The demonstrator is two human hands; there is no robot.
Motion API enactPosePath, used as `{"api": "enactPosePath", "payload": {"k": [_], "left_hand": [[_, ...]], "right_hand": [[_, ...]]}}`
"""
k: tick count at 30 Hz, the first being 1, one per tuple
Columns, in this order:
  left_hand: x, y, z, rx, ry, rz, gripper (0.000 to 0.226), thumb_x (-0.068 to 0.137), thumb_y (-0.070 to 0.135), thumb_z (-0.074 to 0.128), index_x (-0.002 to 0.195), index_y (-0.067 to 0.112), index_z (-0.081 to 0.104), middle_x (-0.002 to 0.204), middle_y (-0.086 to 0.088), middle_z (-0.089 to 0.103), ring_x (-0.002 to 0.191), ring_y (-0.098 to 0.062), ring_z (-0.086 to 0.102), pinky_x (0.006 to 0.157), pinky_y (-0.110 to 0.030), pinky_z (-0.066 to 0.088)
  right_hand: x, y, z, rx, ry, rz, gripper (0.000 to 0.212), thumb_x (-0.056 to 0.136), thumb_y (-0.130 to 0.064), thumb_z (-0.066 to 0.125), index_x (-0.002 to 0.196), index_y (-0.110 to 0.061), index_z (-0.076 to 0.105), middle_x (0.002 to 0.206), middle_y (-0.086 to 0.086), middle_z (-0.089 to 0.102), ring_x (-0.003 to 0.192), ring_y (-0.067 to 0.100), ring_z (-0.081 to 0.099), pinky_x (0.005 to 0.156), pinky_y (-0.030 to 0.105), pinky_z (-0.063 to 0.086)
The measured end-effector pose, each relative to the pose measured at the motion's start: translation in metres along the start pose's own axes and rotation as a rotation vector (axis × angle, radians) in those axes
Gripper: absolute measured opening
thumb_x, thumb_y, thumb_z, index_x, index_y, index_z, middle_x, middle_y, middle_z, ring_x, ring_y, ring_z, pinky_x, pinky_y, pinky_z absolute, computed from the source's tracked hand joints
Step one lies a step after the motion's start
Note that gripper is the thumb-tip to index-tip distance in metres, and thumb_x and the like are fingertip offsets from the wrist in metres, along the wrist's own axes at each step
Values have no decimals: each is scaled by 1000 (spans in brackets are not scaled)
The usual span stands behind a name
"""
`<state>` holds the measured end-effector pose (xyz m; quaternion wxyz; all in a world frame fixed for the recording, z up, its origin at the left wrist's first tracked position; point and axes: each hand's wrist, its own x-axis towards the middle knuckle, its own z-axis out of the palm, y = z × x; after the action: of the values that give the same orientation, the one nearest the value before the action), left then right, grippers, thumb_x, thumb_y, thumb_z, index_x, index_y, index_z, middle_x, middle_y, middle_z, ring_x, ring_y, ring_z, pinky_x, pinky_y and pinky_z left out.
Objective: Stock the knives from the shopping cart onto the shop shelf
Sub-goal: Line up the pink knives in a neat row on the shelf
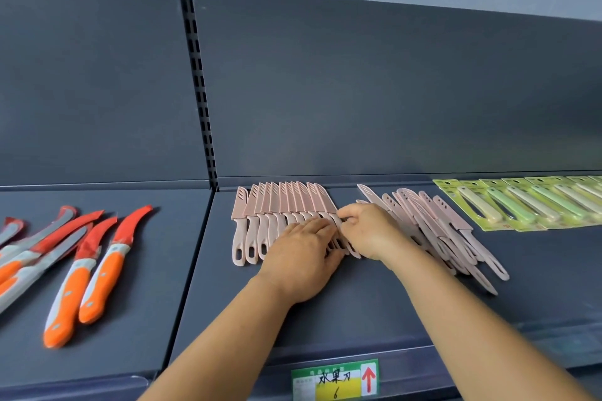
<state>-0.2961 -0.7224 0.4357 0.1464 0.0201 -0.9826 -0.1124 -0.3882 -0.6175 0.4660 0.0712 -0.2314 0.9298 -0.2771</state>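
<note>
Pink knives (pixel 277 205) on shelf (pixel 358 303): row is pressed by flat left hand (pixel 303 257); one handle is pinched by right hand (pixel 368 231).

Both forearms are bare from where they come into sight up to the wrists, with no sleeve showing on either. The left hand (pixel 301 257) and the right hand (pixel 369 231) are bare too: no gloves, no rings on the fingers that can be seen, no watch or band at either wrist. The fingernails look short and unpainted.
</note>
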Motion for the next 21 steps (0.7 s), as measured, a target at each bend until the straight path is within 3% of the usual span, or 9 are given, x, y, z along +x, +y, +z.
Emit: {"api": "enactPosePath", "payload": {"k": [1,3,7,11,14,18,21], "left_hand": [[0,0,0,-4,-1,0,44,97,41,41,136,21,47,143,7,43,132,-16,37,108,-25,21],[1,0,-1,-5,1,0,43,97,41,41,135,22,47,143,7,43,131,-16,38,108,-24,22],[0,2,-3,1,-9,-8,44,97,39,41,137,22,45,145,7,41,133,-16,35,109,-23,19],[0,3,-6,17,-33,-10,46,97,41,40,139,22,42,147,7,38,134,-15,34,109,-24,19],[4,7,-11,51,-47,2,54,98,44,38,146,20,33,153,6,28,139,-15,26,111,-23,13],[14,19,-12,45,-70,12,56,97,46,39,147,20,31,154,5,27,140,-15,25,113,-25,13],[18,25,-7,64,-80,0,52,96,47,40,140,20,42,149,6,35,135,-15,33,108,-25,20]], "right_hand": [[-1,3,1,-13,-28,-27,27,92,-23,47,110,-24,67,107,0,63,109,17,54,90,37,50],[-2,8,1,-43,-70,-63,29,95,-25,46,117,-31,64,124,0,57,126,15,44,98,31,44],[-1,7,3,-93,-110,-92,39,99,-22,40,137,-29,49,145,-4,36,139,16,28,103,24,30],[-5,8,-2,-110,-64,-140,36,100,-24,36,132,-24,52,144,0,38,134,20,36,103,29,33],[-10,23,-18,-221,34,-58,40,95,-18,40,134,-24,49,148,1,35,130,23,39,100,33,40],[-14,42,-31,-428,13,-32,25,91,-9,43,109,-19,57,125,4,48,108,24,45,77,26,34],[-10,52,-28,-333,-60,-141,36,91,-8,42,118,-22,60,127,-4,49,117,21,44,88,27,40]]}}
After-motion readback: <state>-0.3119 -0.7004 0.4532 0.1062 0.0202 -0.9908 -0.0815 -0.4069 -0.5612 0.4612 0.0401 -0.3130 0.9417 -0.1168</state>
